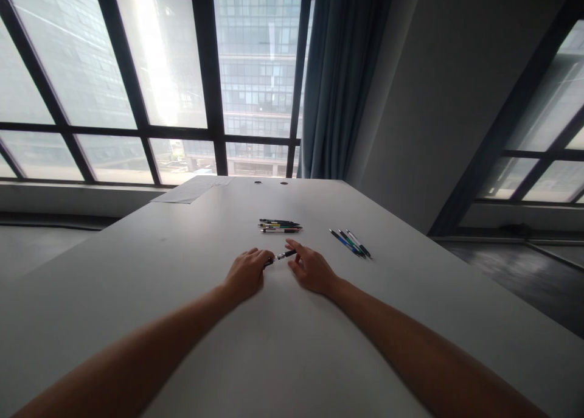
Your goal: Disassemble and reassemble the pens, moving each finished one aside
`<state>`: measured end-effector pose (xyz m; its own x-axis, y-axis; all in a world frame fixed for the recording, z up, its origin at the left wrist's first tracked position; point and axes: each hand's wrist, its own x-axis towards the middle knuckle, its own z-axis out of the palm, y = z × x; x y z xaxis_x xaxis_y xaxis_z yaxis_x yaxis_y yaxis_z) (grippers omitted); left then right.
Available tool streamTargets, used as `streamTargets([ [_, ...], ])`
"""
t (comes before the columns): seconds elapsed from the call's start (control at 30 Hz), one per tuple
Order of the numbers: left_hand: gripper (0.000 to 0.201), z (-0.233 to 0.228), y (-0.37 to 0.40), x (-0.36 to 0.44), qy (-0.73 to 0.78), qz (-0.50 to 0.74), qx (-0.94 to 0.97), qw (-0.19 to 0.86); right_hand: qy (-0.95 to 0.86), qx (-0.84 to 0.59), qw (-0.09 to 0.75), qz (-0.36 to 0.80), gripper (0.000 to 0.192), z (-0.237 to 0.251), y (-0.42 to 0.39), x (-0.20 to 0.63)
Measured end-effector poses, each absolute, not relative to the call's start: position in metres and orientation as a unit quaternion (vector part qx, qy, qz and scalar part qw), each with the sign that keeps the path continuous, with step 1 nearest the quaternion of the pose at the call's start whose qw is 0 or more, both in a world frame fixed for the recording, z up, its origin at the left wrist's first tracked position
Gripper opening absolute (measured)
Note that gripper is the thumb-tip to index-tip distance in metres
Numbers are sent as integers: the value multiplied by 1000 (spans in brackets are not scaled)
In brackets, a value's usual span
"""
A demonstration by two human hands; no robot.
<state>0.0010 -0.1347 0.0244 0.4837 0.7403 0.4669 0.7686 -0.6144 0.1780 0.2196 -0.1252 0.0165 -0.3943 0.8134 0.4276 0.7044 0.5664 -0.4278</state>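
Observation:
Near the middle of the table, my right hand [314, 269] pinches a pen [287, 254] with a dark barrel and a clear or silvery end pointing left. My left hand [246, 273] is closed around a short dark pen piece [269, 262], most of it hidden by the fingers. The two pieces lie almost in line, their ends very close; I cannot tell whether they touch. Just beyond my hands lies a group of several pens [280, 226], side by side and pointing left to right. Right of my right hand, another group of pens [350, 243] lies slantwise, with blue, green and white barrels.
The long white table [219, 357] stretches away toward large windows [255, 65]. Sheets of paper [182, 191] lie at its far left edge. Two dark round holes [283, 183] sit near the far end. A blue-grey curtain [337, 77] hangs behind.

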Motion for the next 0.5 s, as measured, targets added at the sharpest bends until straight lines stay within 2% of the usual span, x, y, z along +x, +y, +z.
streamTargets([
  [0.13,40,22,-134,0,-442,-257,-859,17,-827,-468,301,83,62,17,-126,220],
  [0.27,23,23,-135,2,-426,-280,-860,3,-823,-481,295,63,64,19,-127,218],
  [0.5,32,24,-138,5,-426,-257,-867,20,-827,-481,287,48,63,18,-127,219],
])
